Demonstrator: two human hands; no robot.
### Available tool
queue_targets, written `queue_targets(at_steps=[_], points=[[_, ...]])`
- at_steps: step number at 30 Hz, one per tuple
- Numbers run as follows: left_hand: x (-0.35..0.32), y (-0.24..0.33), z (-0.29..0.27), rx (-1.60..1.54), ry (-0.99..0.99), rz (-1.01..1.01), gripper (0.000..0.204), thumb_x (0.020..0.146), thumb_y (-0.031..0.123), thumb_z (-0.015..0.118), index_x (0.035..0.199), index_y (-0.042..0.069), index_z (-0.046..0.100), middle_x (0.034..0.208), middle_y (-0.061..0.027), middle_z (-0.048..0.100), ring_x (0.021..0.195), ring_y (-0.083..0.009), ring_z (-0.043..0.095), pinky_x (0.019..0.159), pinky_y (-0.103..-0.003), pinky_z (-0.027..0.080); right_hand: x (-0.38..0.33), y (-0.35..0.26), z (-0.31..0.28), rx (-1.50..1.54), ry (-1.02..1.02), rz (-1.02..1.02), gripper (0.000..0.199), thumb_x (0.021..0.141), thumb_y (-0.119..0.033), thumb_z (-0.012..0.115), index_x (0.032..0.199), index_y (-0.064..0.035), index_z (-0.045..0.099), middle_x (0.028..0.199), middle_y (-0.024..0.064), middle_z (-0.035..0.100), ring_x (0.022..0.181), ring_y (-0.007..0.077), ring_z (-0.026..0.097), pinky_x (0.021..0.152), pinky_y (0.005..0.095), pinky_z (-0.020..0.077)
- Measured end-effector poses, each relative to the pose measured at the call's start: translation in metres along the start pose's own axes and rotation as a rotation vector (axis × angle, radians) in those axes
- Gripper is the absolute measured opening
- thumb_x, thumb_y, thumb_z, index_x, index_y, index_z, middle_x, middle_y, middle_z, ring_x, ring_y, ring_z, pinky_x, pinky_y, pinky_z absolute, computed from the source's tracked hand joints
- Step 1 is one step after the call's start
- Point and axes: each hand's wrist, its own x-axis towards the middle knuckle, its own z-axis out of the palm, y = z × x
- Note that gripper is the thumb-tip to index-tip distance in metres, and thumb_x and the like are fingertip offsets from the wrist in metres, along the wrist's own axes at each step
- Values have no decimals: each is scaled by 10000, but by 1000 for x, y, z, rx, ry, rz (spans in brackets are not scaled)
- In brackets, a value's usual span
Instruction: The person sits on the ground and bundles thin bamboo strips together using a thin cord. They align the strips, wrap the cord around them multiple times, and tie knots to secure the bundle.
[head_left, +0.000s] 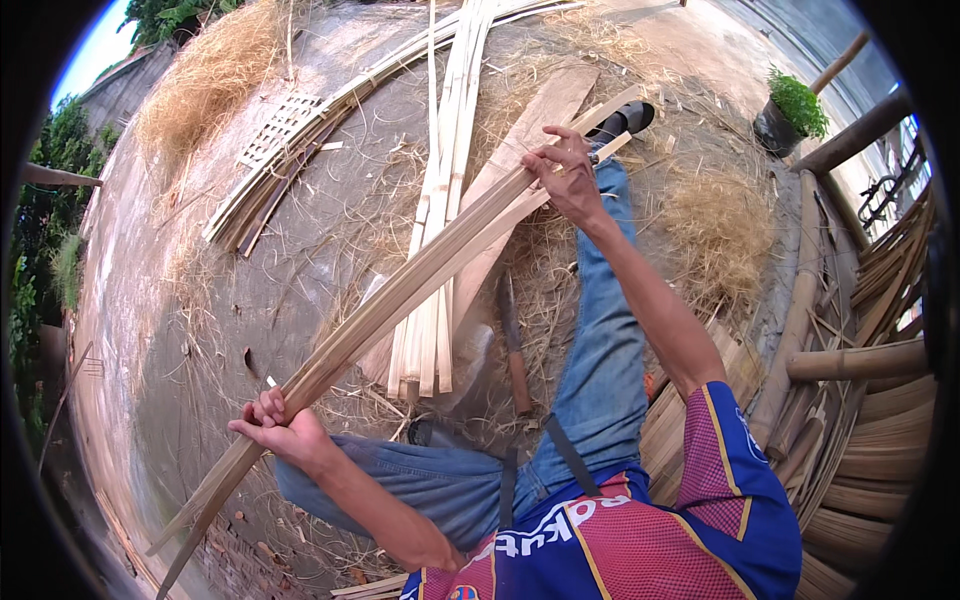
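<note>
Fingers (270, 404) of the left hand (300, 437) are curled closed around a bundle of long wooden strips (400, 290) at 8 o'clock, its loose tails fanned out past the grip. At 1 o'clock, the same bundle is gripped by the right hand (572, 185), whose fingers are bent over it with little gap seen. The bundle is held slanting from 7 to 1 o'clock, above outstretched legs in blue jeans (590, 370). Beneath it, at 12 o'clock, pale strips (455, 160) are laid on the ground, beside a wide wooden board (550, 120). Just below centre, a blade with a wooden handle (518, 380) is set between the legs. Curly shavings (718, 235) are scattered at 3 o'clock; a potted plant (795, 105) is seen at 2, and a straw-coloured heap (215, 85) at 10.
</note>
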Motion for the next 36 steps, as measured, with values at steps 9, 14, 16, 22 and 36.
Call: queue_targets(at_steps=[9, 14, 16, 22, 36], points=[[0, -6, 11, -2, 93, 71, 464, 1019, 527, 521, 834, 104, 479, 585, 29, 282, 563, -122, 305, 560, -253, 326, -38, -8, -4, 636, 362, 526, 391, 1069, -336, 507, 839, -41, 622, 841, 53, 618, 720, 129, 568, 711, 309, 500], [-60, -43, 74, 2, 39, 1, 463, 1028, 526, 504, 868, 92, 491, 601, 14, 346, 571, -131, 368, 647, -282, 444, -161, -113, 22, 926, -447, 555, 376, 1078, -310, 496, 856, -35, 627, 825, 44, 646, 745, 114, 635, 688, 270, 539], [-105, -59, 107, 28, -16, -99, 464, 1035, 532, 480, 905, 87, 484, 649, -8, 405, 629, -154, 448, 805, -339, 514, -192, -157, 33, 956, -674, 517, 347, 1029, -318, 584, 945, 4, 681, 826, 71, 681, 770, 138, 655, 706, 306, 534], [-217, -106, 151, 85, -55, -440, 510, 1047, 561, 411, 1005, 68, 537, 855, -65, 601, 1074, -276, 638, 1072, -424, 442, -228, -256, 46, 1282, -748, 145, 298, 990, -247, 654, 1156, -2, 619, 1093, 111, 673, 1013, 160, 648, 882, 344, 536], [-235, -135, 138, 146, -197, -764, 555, 1042, 516, 479, 1345, 52, 467, 1209, -139, 645, 1186, -280, 624, 1090, -385, 442, -203, -312, 59, 1806, -519, 479, 326, 1019, -334, 619, 1100, -23, 563, 981, 98, 659, 943, 204, 663, 881, 387, 548]])
